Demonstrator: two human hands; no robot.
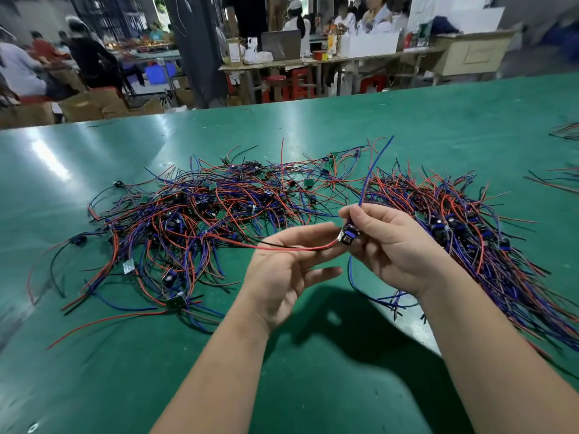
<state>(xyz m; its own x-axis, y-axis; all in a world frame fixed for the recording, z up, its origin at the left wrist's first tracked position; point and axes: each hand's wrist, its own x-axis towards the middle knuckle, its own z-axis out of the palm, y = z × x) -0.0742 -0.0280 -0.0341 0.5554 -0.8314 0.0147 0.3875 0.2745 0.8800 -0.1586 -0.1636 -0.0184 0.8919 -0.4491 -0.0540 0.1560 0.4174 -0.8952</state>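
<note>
Held small wired module (349, 234) pinched in thumb and curled fingers of right hand (394, 249) above green surface (94, 355), red lead (297, 249) laid across straight, ungripping fingers of left hand (282, 277) (likely for straightening), between tangled pile (188, 214) and combed bundle (470, 230).

The right hand (391, 245) hides much of the small module (348, 235), its details too small to tell. The wire bundle (454, 211) runs off the right edge; people (87, 54) behind are blurred.
</note>
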